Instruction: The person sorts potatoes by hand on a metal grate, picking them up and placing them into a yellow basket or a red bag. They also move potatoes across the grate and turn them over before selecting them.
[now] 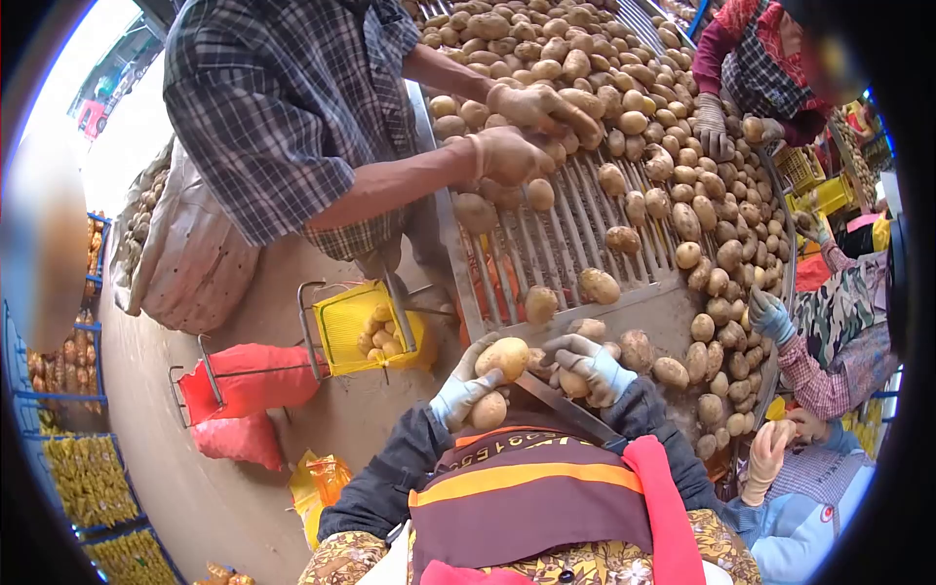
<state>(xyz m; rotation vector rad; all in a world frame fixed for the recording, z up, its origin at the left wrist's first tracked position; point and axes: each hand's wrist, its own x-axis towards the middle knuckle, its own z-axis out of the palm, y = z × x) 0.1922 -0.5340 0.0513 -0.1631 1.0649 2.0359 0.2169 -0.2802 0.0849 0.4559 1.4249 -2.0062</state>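
Note:
Both my hands, in light blue and grey gloves, are at the near edge of the sorting table. My left hand (462, 390) is closed around a large pale potato (503, 359), with another potato (488, 410) just below it at the fingers. My right hand (593, 370) curls over a smaller potato (573, 383) beside the metal edge strip (565, 408). Several loose potatoes lie right of my right hand, one of them a brown potato (637, 350). Slatted metal bars (575, 229) run beyond my hands.
A co-worker's gloved hands (526, 132) handle potatoes at the upper left. More gloved hands (770, 317) reach in along the right side. A yellow basket (341, 327) with potatoes and red sacks (258, 380) stand on the floor at left.

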